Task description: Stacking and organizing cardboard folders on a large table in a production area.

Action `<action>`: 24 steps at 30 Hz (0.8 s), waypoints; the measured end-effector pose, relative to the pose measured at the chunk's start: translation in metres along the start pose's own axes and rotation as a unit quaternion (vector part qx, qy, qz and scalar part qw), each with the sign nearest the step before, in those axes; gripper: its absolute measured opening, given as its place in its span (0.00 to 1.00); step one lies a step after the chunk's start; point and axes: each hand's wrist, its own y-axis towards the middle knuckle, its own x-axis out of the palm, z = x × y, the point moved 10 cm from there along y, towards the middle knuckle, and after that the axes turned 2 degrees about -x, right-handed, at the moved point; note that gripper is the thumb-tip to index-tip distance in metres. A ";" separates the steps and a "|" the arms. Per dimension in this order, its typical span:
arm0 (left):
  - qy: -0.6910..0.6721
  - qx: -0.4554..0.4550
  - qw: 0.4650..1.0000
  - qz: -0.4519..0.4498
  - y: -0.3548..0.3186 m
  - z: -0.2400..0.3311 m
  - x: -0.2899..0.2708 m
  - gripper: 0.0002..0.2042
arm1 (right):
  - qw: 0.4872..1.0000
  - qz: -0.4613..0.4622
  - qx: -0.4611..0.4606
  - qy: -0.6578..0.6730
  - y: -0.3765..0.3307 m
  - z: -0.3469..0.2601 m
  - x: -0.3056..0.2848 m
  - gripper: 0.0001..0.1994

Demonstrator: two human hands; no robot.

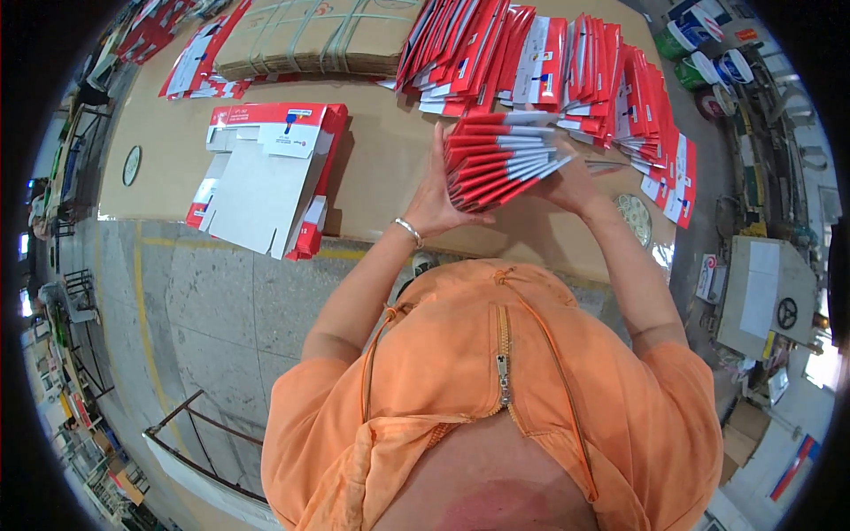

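I hold a stack of folded red-and-white cartons [503, 161] over the near side of the table, their edges fanned toward me. My left hand [434, 202] grips the left end, thumb along the near edge. My right hand [571, 184] clasps the right end; its fingers are partly hidden by the stack and a little blurred. To the left lies a pile of flat carton blanks [266, 177], red and white with a grey-white inner face. Beyond my hands, rows of folded cartons [540, 66] lean against one another along the far right of the table.
A strapped brown cardboard bundle [319, 40] sits at the table's far side, beside more red-and-white cartons [199, 62]. The brown tabletop [376, 133] ends just in front of me. Buckets [699, 69] stand past the right edge. A metal frame [190, 425] is on the floor at lower left.
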 end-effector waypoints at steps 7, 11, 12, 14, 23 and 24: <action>-0.080 0.043 0.993 0.074 0.023 0.012 -0.012 0.67 | 0.981 0.117 0.145 0.045 -0.001 0.009 0.004 0.30; 0.078 0.010 0.997 0.026 0.022 -0.024 -0.001 0.55 | 0.991 0.092 0.094 -0.030 -0.007 0.009 0.007 0.30; 0.076 0.010 0.997 0.023 0.026 -0.020 -0.003 0.55 | 0.993 0.049 0.092 -0.055 -0.006 0.011 0.010 0.32; 0.137 0.030 0.990 0.006 0.037 -0.011 -0.003 0.41 | 0.992 0.007 0.094 -0.083 -0.009 0.011 0.005 0.34; 0.062 0.076 0.994 0.057 0.037 -0.010 -0.012 0.30 | 0.971 0.136 -0.076 -0.183 0.002 -0.113 -0.074 0.30; 0.070 0.082 0.993 0.050 0.038 -0.009 -0.011 0.29 | 0.970 0.136 -0.077 -0.185 0.002 -0.113 -0.070 0.30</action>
